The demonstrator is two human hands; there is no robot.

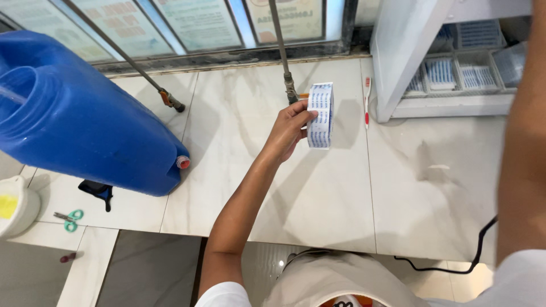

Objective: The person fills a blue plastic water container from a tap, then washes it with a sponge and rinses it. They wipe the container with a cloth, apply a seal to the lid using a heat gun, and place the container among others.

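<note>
My left hand [287, 132] is stretched out over the pale marble-look tiled floor [318, 187] and grips a small blue-and-white box [320, 115] by its left side, holding it upright. My right arm [523, 142] rises along the right edge of the view; its hand is out of the picture. A white shelf unit [398, 57] at the upper right holds rows of similar blue-and-white packs [441, 74].
A large blue plastic jerrycan [79, 125] lies at the left, its orange cap [182, 162] toward the middle. Green-handled scissors [69, 219] and a white bucket [14, 207] sit at lower left. A toothbrush [367, 102] lies by the shelf. A black cable [455, 264] runs at lower right.
</note>
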